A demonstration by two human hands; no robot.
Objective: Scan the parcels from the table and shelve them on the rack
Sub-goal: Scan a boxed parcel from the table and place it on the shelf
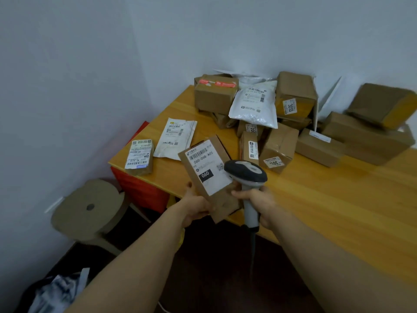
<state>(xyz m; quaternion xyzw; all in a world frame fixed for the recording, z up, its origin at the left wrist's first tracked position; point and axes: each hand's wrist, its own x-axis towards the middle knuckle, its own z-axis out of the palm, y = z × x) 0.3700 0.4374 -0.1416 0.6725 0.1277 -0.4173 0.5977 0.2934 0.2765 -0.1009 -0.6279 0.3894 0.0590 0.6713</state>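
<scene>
Over the tabletop [327,211] corner, near the parcels [279,143]: holding the box [209,177] label-up, gripping its lower end with the left hand [196,206]; clutching the scanner [247,173] by the handle with the right hand [257,199]. Best easing back, aiming squarely at the barcode [198,153], steadying both.

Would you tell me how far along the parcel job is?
Done: nothing confirmable, the rack is out of view. In hand: the left hand holds the 060-068 A05 box while the right hand grips the barcode scanner beside its label. Left: the pile of boxes and mailers on the wooden table.
</scene>
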